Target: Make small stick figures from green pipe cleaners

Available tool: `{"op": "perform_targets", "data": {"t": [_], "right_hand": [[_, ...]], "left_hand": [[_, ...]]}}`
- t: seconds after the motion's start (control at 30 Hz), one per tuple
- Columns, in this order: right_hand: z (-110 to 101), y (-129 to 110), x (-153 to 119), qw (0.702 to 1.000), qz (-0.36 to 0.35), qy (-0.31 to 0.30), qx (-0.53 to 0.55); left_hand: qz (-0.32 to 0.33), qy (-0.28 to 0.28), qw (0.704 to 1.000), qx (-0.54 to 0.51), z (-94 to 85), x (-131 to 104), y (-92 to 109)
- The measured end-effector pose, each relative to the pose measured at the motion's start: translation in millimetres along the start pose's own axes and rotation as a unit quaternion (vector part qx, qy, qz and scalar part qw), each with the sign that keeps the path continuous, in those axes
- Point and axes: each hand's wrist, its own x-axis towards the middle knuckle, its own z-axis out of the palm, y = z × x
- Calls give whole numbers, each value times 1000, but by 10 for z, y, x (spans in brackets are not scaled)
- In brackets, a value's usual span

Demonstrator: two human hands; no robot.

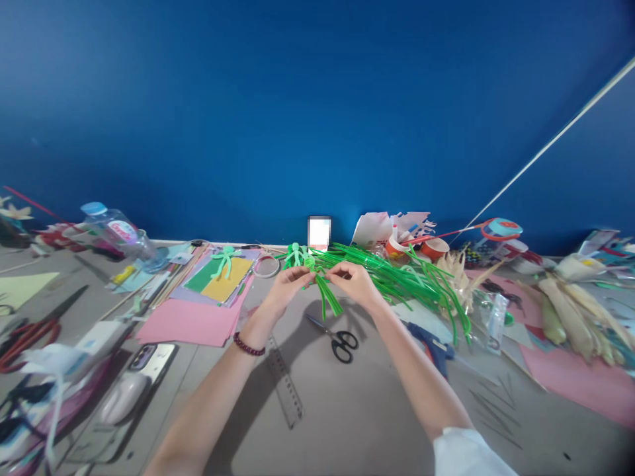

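Between my two hands hangs a small bunch of green pipe cleaners (328,299), joined near the top with its loose ends pointing down. My left hand (290,284) pinches it from the left, a dark bead bracelet (249,345) on the wrist. From the right, the fingertips of my right hand (353,281) are closed on one of its strands. A light green pipe-cleaner figure (296,255) is just behind my left fingers. Below the hands lie black-handled scissors (342,345) and a clear ruler (286,387).
A heap of long green pipe cleaners (397,274) spreads to the right, beside a blue glue gun (431,344). At left are pink paper (191,322), another green figure (225,262), a bottle (119,228) and a phone (159,360). A blue wall (297,119) closes the back.
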Motion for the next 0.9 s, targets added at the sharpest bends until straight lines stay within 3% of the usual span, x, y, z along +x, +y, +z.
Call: {"op": "perform_targets", "data": {"t": [0.13,0.3,0.5,0.6,0.73,0.9], "right_hand": [[-48,7,13,999,3,-28,25],[-95,-41,5,993,-22,-10,114],[-97,-151,-67,990,-58,-95,92],[-98,-153,-75,991,-71,-67,92],[-95,-141,-72,989,-78,-36,120],[-72,-139,-79,986,-81,-26,141]], "left_hand": [[-16,0,999,-31,-10,2,3],[-44,-28,999,-16,27,-46,86],[-18,-71,996,42,112,-122,175],[13,-53,997,51,123,-133,178],[7,-31,999,31,137,-143,189],[45,0,995,90,165,-180,239]]}}
